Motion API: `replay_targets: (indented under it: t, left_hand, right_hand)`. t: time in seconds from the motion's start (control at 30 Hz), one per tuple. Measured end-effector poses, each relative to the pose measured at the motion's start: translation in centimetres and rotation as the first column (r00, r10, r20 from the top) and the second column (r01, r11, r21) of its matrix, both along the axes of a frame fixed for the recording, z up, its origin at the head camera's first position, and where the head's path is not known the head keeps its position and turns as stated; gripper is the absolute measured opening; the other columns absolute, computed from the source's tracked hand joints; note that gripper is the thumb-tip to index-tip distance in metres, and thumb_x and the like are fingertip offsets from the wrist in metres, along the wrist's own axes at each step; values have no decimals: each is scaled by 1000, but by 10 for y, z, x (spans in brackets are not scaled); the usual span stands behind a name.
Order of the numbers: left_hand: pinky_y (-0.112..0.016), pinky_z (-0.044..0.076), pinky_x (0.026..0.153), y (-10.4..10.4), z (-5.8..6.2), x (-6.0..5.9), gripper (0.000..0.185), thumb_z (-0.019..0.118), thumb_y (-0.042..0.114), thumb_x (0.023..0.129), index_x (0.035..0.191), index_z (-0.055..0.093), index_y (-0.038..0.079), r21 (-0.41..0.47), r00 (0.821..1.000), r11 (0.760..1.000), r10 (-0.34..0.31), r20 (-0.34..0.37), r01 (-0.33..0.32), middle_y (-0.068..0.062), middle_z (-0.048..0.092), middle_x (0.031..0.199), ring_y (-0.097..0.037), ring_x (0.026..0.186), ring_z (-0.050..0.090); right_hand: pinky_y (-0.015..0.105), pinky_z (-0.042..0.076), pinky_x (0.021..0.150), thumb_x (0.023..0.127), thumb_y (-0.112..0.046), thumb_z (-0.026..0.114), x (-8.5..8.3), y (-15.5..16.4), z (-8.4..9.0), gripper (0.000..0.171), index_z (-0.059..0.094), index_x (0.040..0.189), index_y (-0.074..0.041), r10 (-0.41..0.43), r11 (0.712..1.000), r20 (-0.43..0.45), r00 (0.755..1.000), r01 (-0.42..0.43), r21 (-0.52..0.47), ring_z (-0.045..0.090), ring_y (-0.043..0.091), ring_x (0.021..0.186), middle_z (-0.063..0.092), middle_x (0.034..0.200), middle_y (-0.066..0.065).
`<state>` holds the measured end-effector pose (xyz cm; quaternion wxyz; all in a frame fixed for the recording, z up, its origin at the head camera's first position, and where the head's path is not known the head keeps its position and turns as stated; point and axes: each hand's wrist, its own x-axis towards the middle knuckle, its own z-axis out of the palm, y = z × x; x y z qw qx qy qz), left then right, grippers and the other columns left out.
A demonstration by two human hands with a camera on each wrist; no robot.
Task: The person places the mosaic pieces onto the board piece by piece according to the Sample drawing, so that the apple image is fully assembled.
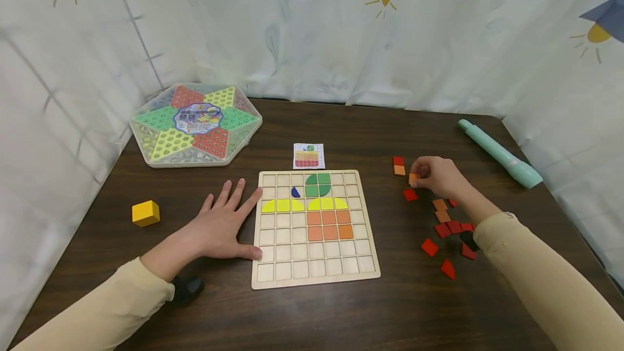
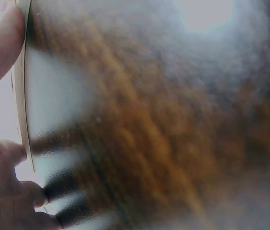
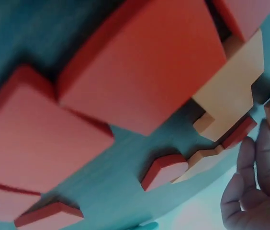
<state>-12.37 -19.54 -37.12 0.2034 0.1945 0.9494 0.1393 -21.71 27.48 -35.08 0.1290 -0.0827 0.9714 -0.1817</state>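
Observation:
My left hand [image 1: 219, 229] lies spread on the table, thumb and index fingertip touching the left edge of a wooden grid board [image 1: 316, 267]. On the board sit green pieces [image 1: 318, 184], a blue piece [image 1: 295, 192], yellow pieces [image 1: 283, 206] and two rows of orange squares [image 1: 329, 225]. Over at the right, my right hand [image 1: 436, 175] pinches an orange square tile [image 1: 414, 178] between thumb and fingers. Around it are loose red tiles [image 1: 429, 247] and orange tiles [image 1: 440, 205]. In the right wrist view, red tiles [image 3: 144, 67] loom close, with the fingertips at the right edge.
Behind the board lies a small pattern card [image 1: 309, 156]. A hexagonal game box [image 1: 195, 123] stands at the back left, a yellow block [image 1: 145, 213] in front of it. A mint-green tube-shaped object [image 1: 499, 151] lies at the back right. White curtains [image 1: 312, 31] surround the table.

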Motion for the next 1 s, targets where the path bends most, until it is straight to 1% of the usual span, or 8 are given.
replay_targets:
  t: [0.07,0.17,0.33,0.5,0.6,0.83,0.9,1.0]
  left_hand:
    - [-81,13,113,-1,0,0,128,76,75,72,165,17,10,2,1000,1000,-1,0,1,-32,4,169,-58,154,2]
    - [-81,12,113,-2,-1,0,128,76,75,72,165,16,10,4,1000,1000,-5,0,5,-32,3,169,-58,154,2]
    - [-81,13,112,-2,0,1,128,76,75,72,165,16,10,2,1000,1000,-13,-1,13,-32,2,168,-59,153,3]
    - [-81,13,112,-1,1,1,128,76,75,73,165,15,10,1,1000,1000,-15,2,15,-32,2,169,-59,153,2]
    - [-81,12,112,-1,2,2,128,76,74,73,165,15,10,3,1000,1000,-16,4,16,-32,2,169,-59,153,2]
    - [-81,13,113,-2,1,1,127,76,74,73,165,15,10,4,1000,1000,-6,7,6,-31,2,169,-58,154,1]
    - [-80,12,113,-2,1,0,127,76,74,74,165,15,11,3,1000,1000,-2,9,2,-31,2,169,-57,154,1]
    - [-80,12,114,-2,0,0,127,76,74,74,165,15,11,3,1000,1000,-4,9,4,-30,1,169,-57,154,1]
  right_hand:
    - [48,55,82,92,-14,78,2,-2,0,19,70,106,-4,-13,1000,-3,1000,13,-22,65,31,95,73,106,18]
    - [42,55,80,93,-16,77,6,-7,2,20,73,107,-4,-53,996,5,999,53,-76,65,30,97,74,106,16]
    - [32,51,76,94,-21,77,14,-26,8,25,73,110,-3,-80,972,46,996,88,-219,62,26,95,73,106,14]
    - [31,50,72,92,-22,78,21,-55,9,21,75,105,-5,-23,957,55,998,38,-287,64,19,87,75,99,9]
    - [31,49,72,90,-20,80,25,-74,9,21,75,103,-4,24,941,64,998,-1,-337,65,17,84,77,93,8]
    - [31,47,69,88,-16,81,30,-117,10,18,74,99,-4,97,900,110,989,-40,-435,67,24,81,78,88,8]
    - [30,48,69,88,-15,81,30,-129,9,15,75,97,-4,113,895,127,985,-46,-445,69,24,82,79,89,7]
    - [29,50,70,88,-15,81,30,-148,8,12,77,95,-6,142,902,139,980,-71,-425,69,20,82,78,89,4]
